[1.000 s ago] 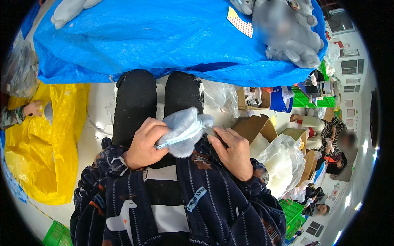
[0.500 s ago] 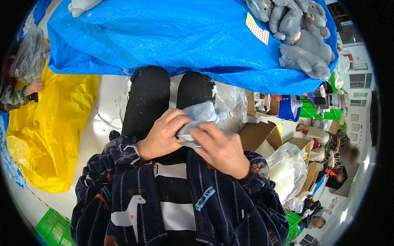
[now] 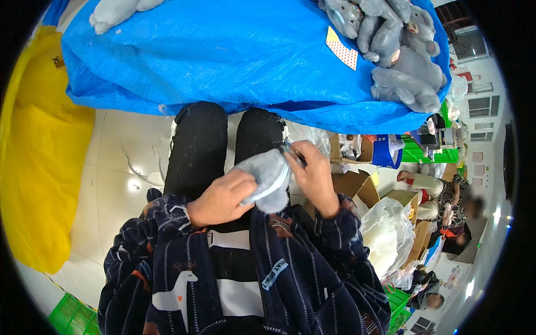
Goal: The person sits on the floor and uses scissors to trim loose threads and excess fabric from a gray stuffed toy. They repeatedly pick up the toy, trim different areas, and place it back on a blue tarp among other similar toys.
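Note:
A soft grey plush piece (image 3: 261, 167) with a pale edge is held above my lap. My left hand (image 3: 224, 195) is closed on its left side, fingers curled over the fabric. On the other side my right hand (image 3: 312, 174) grips a thin metal tool (image 3: 288, 147) that looks like tweezers, its end close to the plush's upper right edge. Part of the tool is hidden by the fingers. The plush piece is slightly blurred.
Ahead lies a blue tarp-covered surface (image 3: 212, 61) with several grey plush toys (image 3: 410, 86) at its right and a dotted sticker sheet (image 3: 341, 49). Yellow sheeting (image 3: 42, 184) hangs at left. Cardboard boxes (image 3: 357, 187) and a clear bag of white stuffing (image 3: 388, 237) stand right. Other people sit farther right.
My right hand has moved up and right, away from the left hand, with the tool now showing. The plush piece has turned and shows more of itself. The person at the left is out of view.

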{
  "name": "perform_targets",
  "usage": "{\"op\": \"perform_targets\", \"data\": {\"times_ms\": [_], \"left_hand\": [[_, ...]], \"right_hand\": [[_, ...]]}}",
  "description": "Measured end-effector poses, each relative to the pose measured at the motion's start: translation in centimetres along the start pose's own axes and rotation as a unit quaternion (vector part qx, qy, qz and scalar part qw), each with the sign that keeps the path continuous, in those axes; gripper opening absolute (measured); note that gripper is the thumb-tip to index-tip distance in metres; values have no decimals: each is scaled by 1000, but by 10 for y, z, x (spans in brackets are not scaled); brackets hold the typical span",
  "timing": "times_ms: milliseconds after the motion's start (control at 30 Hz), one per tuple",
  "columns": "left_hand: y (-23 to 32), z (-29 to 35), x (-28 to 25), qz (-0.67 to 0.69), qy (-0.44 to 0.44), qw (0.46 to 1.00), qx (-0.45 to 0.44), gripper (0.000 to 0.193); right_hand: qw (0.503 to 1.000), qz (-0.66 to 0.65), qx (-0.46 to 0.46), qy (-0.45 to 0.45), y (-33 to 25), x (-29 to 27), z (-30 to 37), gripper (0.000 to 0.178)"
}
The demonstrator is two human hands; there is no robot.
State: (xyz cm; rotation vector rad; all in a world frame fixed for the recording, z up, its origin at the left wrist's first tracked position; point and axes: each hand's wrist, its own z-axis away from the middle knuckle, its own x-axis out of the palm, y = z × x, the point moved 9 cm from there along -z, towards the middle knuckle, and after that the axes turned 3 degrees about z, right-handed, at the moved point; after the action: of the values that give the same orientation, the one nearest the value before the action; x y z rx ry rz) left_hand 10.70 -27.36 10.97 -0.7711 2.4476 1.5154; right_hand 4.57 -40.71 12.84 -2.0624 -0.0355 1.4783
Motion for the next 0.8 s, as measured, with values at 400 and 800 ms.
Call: {"op": "perform_targets", "data": {"times_ms": [400,800], "left_hand": [[-16,0,-10,18,9,999,-43,37],[2,141,-299,329,507,796,30,49]], "right_hand": [[989,13,-125,-73,-76,-8,3,17],[911,365,64,183,71,-190,-53,43]]}}
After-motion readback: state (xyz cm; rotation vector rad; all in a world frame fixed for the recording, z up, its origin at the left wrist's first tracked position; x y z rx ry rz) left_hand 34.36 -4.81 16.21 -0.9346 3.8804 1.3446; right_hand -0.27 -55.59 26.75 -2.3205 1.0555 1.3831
